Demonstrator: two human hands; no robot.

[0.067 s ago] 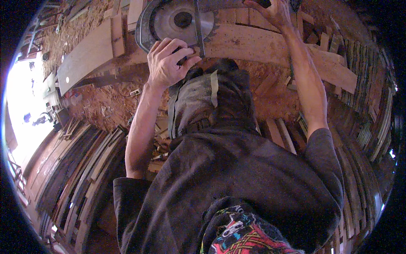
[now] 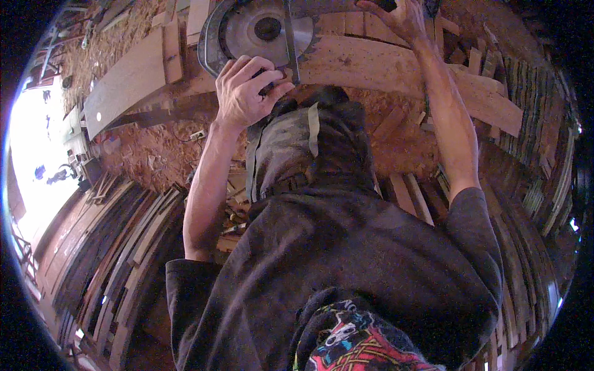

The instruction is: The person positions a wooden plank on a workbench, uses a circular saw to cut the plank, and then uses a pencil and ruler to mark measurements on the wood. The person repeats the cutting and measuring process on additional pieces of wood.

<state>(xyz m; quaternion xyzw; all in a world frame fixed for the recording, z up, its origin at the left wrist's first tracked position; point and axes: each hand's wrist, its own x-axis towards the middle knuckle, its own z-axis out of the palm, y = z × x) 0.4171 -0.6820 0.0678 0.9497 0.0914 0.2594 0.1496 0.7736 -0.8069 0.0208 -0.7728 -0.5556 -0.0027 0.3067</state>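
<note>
A circular saw (image 2: 232, 34) stands at the top of the view, its toothed round blade (image 2: 297, 34) facing me. My left hand (image 2: 247, 89) is closed, fingers curled on the saw's lower front edge below the blade. At the top edge, my right hand (image 2: 405, 21) is partly cut off. Its thumb points left, and a dark part, seemingly the saw's handle, shows between thumb and fingers. Behind and under the saw runs a wide, rough plank (image 2: 365, 65), lying crosswise before my legs. Exposed blade teeth show on the right side, between my hands.
Long boards are stacked at the lower left (image 2: 117, 247) and along the right (image 2: 532, 117). A flat pale board (image 2: 127, 93) lies at the upper left. Reddish, debris-strewn ground (image 2: 145, 151) and a small pale socket block (image 2: 197, 135) lie to the left of my legs.
</note>
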